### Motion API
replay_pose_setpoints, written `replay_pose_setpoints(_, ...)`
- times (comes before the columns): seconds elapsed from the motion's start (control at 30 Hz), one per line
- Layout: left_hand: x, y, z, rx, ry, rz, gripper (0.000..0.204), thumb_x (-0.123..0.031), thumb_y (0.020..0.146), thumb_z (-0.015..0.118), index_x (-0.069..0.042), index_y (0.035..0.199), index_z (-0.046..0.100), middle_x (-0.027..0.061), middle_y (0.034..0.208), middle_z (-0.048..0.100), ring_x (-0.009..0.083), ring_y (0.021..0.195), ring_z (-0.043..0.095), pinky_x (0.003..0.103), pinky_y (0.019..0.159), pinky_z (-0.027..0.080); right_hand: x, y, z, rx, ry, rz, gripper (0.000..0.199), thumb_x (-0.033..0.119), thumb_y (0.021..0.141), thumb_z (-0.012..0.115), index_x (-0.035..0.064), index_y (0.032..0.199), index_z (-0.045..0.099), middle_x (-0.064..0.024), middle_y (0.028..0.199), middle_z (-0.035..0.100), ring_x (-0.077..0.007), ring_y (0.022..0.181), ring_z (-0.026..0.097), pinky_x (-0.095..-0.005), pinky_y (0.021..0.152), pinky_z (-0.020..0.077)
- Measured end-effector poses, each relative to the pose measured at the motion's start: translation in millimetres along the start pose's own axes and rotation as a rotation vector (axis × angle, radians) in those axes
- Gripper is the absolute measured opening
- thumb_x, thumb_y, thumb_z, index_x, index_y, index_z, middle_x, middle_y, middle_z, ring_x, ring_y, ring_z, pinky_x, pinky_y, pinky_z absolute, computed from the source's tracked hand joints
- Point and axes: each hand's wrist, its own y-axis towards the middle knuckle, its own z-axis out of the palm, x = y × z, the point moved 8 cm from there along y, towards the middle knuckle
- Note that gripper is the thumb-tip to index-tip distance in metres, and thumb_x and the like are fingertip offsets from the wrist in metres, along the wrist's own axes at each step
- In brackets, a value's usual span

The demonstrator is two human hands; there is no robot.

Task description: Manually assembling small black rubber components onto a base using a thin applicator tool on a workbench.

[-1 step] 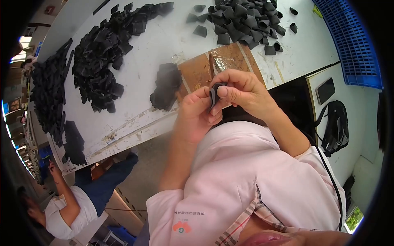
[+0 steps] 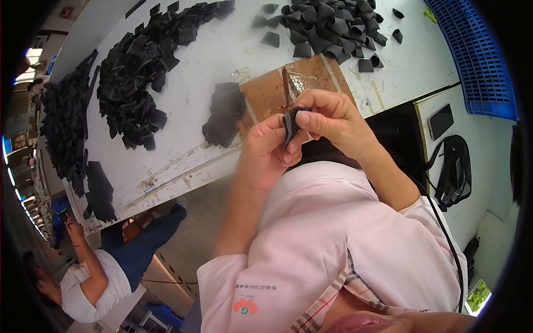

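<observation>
Above the near edge of the table I hold a small black piece of flexible sheet (image 2: 290,131), curled over on itself with a paler grey edge showing. My left hand (image 2: 269,145) pinches its lower left side between thumb and fingers. The thumb and forefinger of my right hand (image 2: 336,119) press on its upper end. Just beyond my hands lies a brown cardboard piece (image 2: 261,95) with clear tape and glossy brown smears. Left of the cardboard is a small stack of flat black pieces (image 2: 225,114).
Heaps of flat black pieces (image 2: 133,72) cover the table's left side. Curled, tube-like black pieces (image 2: 333,25) are piled at the far side. A blue plastic crate (image 2: 477,61), a phone (image 2: 440,122) and a black mesh bag (image 2: 454,172) are at right. Another person (image 2: 97,283) is at lower left.
My right hand has shifted very slightly to the right, and the black piece has tilted a little between my fingers. The rest looks the same.
</observation>
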Motion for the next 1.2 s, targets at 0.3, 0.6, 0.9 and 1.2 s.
replay_pose_setpoints(0.3,-31.0,-6.9,20.8,-0.173,0.271,0.277,0.018,-0.014,0.085,0.05,0.0,0.095,0.055,0.0059,0.081,0.059,0.0101,0.068,0.053,0.022,0.064,0.043,-3.8,-1.7,-20.9,-0.183,0.222,0.028,0.014,0.018,0.084,0.057,0.0059,0.078,0.056,0.0016,0.069,0.056,-0.0008,0.054,0.047,-0.0124,0.044,0.0369)
replay_pose_setpoints(0.6,-32.7,0.9,16.4,-0.255,0.337,0.204,0.01,-0.006,0.08,0.057,0.002,0.087,0.056,0.0056,0.071,0.059,0.0082,0.056,0.053,0.018,0.051,0.044,-11.3,-0.3,-17.2,-0.095,0.159,0.076,0.013,0.016,0.081,0.06,0.0041,0.08,0.056,0.0013,0.064,0.054,-0.0048,0.056,0.05,-0.0199,0.049,0.0418)
replay_pose_setpoints(0.9,-42.3,-7.2,26.1,-0.44,0.897,0.527,0.003,-0.001,0.081,0.057,0.002,0.082,0.055,0.0006,0.067,0.056,0.0027,0.059,0.051,0.016,0.054,0.044,37.9,-18.3,0.9,-0.315,-0.853,-0.501,0.013,0.009,0.076,0.063,0.0002,0.083,0.057,-0.0061,0.074,0.051,-0.0138,0.057,0.05,-0.0243,0.05,0.0396)
replay_pose_setpoints(1.2,-44.3,-7.1,14.5,-0.543,0.475,0.545,0.01,0.004,0.077,0.054,0.003,0.087,0.052,0.0059,0.071,0.056,0.004,0.045,0.044,0.018,0.04,0.036,33.8,-16.2,-1.0,-0.512,-1.144,-0.704,0.003,0.003,0.074,0.06,0.0018,0.073,0.057,-0.0038,0.066,0.05,-0.0137,0.056,0.049,-0.0243,0.046,0.0377)
